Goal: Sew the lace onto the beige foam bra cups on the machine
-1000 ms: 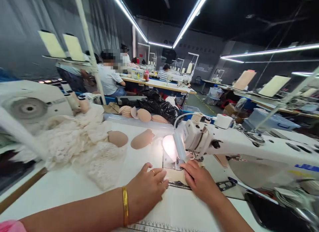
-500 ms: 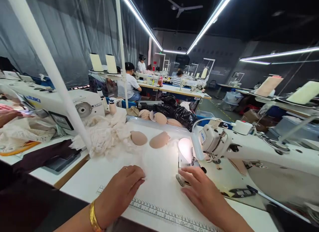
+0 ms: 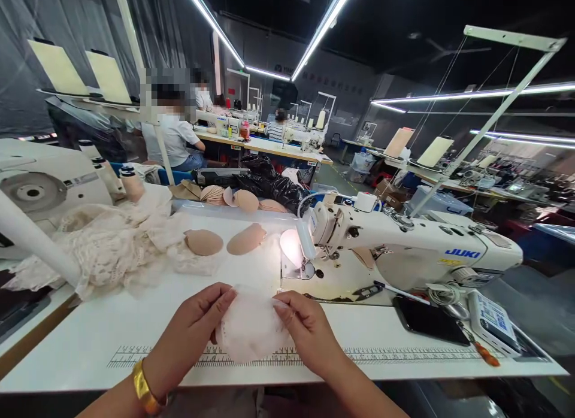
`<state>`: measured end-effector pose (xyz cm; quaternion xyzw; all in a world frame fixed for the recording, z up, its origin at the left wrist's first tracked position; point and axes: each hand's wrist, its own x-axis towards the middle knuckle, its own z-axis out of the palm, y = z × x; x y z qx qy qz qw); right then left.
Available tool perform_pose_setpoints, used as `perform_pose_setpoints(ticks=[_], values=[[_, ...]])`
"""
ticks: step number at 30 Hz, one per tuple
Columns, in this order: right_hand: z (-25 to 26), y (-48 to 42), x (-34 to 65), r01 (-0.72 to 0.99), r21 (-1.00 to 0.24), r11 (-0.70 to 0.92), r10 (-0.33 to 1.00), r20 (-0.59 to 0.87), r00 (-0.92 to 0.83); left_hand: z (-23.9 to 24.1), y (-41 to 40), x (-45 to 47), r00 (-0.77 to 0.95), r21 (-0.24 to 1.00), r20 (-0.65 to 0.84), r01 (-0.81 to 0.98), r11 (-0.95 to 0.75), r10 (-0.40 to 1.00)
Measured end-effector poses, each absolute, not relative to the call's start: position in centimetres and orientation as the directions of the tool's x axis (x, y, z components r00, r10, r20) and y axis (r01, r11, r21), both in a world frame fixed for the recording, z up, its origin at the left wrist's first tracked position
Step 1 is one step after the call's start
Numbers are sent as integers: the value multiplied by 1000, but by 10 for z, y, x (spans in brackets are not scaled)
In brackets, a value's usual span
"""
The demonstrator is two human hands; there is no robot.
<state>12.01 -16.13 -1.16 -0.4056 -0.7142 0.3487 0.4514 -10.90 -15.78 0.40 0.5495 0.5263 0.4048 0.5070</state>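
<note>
Between my two hands a sheer white piece of fabric [image 3: 254, 328] is spread above the ruler markings at the table's front. My left hand [image 3: 202, 319] pinches its upper left edge; my right hand [image 3: 308, 328] grips the upper right edge between thumb and fingers. Beyond them lie two beige bra cups [image 3: 203, 242], [image 3: 246, 239] on the white tabletop. To the right stands the sewing machine [image 3: 404, 244], its lamp lighting a pale cup [image 3: 291, 248] beside the needle area. A heap of cream lace [image 3: 121, 244] lies at the left.
Stacked beige cups [image 3: 213, 194] and a black plastic bag [image 3: 274, 184] sit behind the table. Thread snips [image 3: 369, 291], a dark phone [image 3: 431, 319] and a white box-like device [image 3: 494, 322] lie at the right. A white pole [image 3: 38, 241] crosses the left side. Co-workers sit farther back.
My hands were apart and held no visible fabric; now they are closer together, gripping the sheer white piece between them. The view has turned to the right, bringing more of the sewing machine in.
</note>
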Motion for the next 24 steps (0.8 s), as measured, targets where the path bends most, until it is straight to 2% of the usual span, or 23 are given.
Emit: perform_pose_setpoints(ticks=[3, 5, 6, 7, 9, 10, 11, 12, 18, 24], values=[[-6, -173, 122, 364, -655, 662, 747, 615, -252, -7, -148, -110, 54, 968, -204, 158, 193, 977], [-2, -180, 124, 383, -500, 777, 609, 750, -258, -10, -137, -116, 46, 943, -230, 259, 210, 972], [-1, -181, 125, 364, -516, 776, 616, 746, -254, -9, -129, -120, 67, 917, -221, 355, 184, 973], [-1, -180, 127, 325, -615, 718, 692, 679, -244, -6, -119, -124, 102, 867, -179, 486, 108, 979], [-6, -172, 128, 203, -892, 403, 906, 358, -227, 3, -97, -129, 193, 658, -33, 743, -124, 981], [-11, -164, 129, 150, -968, 200, 960, 163, -229, 7, -84, -130, 244, 518, 47, 823, -233, 969], [-16, -156, 129, 110, -993, 37, 973, 11, -230, 11, -71, -129, 291, 390, 116, 866, -313, 950], [-22, -148, 129, 77, -995, -59, 972, -75, -225, 14, -59, -127, 327, 298, 162, 883, -362, 931], [-44, -125, 133, 1, -993, -116, 969, -113, -219, 3, -1, -107, 417, 6, 146, 907, -422, 897], [-43, -125, 137, -33, -991, -130, 967, -120, -225, 4, 9, -110, 452, -147, 135, 889, -434, 882]])
